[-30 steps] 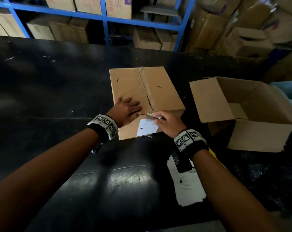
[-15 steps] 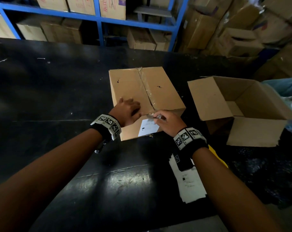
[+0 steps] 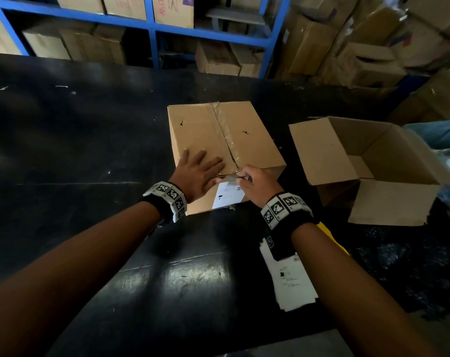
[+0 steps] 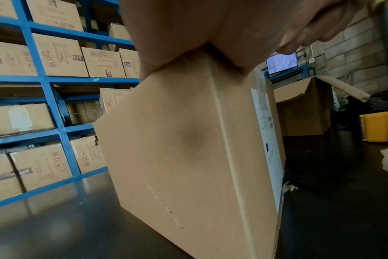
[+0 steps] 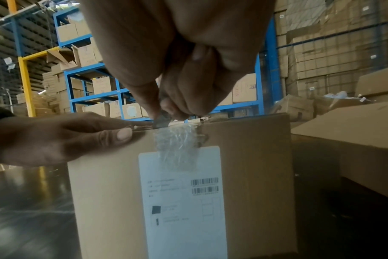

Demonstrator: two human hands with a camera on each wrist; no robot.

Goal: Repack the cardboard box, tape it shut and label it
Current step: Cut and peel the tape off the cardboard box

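A closed cardboard box (image 3: 244, 135) stands on the black table, with clear tape (image 3: 225, 132) along its top seam and a white label (image 3: 227, 195) on its near side. My left hand (image 3: 200, 171) lies flat on the box top at the near edge, fingers straight. My right hand (image 3: 255, 181) pinches a small grey blade (image 5: 161, 121) at the top front edge. There the tape (image 5: 177, 145) folds down over the label (image 5: 182, 201). The left wrist view shows the box's corner (image 4: 177, 149) under my palm.
An open cardboard box (image 3: 373, 161) with its flaps out sits just right of the closed one. A white sheet of labels (image 3: 291, 282) lies on the table (image 3: 90, 137) under my right forearm, beside something yellow (image 3: 329, 235). Blue shelving (image 3: 154, 29) full of cartons stands behind the table.
My left hand's fingers have spread flatter toward the seam. My right hand stays at the front edge with the blade.
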